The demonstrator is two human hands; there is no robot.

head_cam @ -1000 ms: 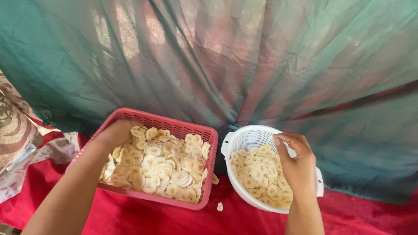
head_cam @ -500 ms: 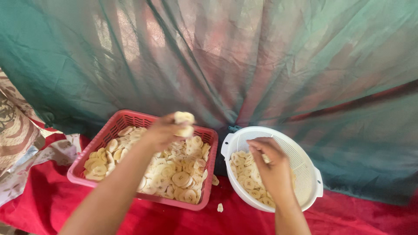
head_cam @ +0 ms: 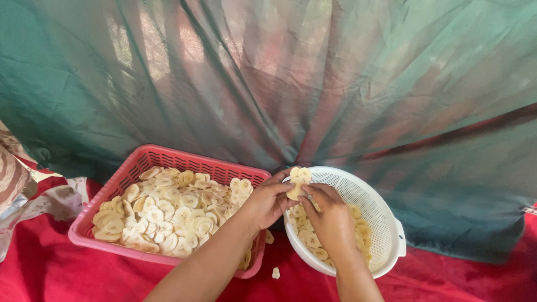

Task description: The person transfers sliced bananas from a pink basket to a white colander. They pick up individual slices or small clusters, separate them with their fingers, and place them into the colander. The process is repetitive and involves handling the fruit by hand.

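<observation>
Holding a small clump of pale banana slices [head_cam: 297,182] above the near rim of a white perforated colander [head_cam: 373,197], both hands meet at the middle of the view. The left hand [head_cam: 267,202] reaches across the right corner of a pink plastic basket [head_cam: 146,162], and its fingers [head_cam: 284,189] are closed on the clump from the left. The right hand [head_cam: 331,217] lies over the colander; its fingers [head_cam: 311,197] are pinched on the same clump from the right, so the slices are clamped between the two hands and clear of both containers.

Progress, judged from how the slices lie: the basket carries a broad, shallow layer of separated rounds [head_cam: 168,215] that covers nearly its whole floor. The colander has a smaller heap [head_cam: 309,237], gathered on its left side under the right hand, while its far wall shows bare mesh. Much of the stock thus appears to sit loose in the basket already, and a modest share, seemingly with slices stuck together, remains in the colander. Which way the slices pass cannot be told from the view.

Two stray slices [head_cam: 275,273] lie on the red cloth [head_cam: 458,279] between and in front of the containers. A green sheet [head_cam: 335,84] hangs behind, and a patterned fabric [head_cam: 17,184] lies at the left edge.
</observation>
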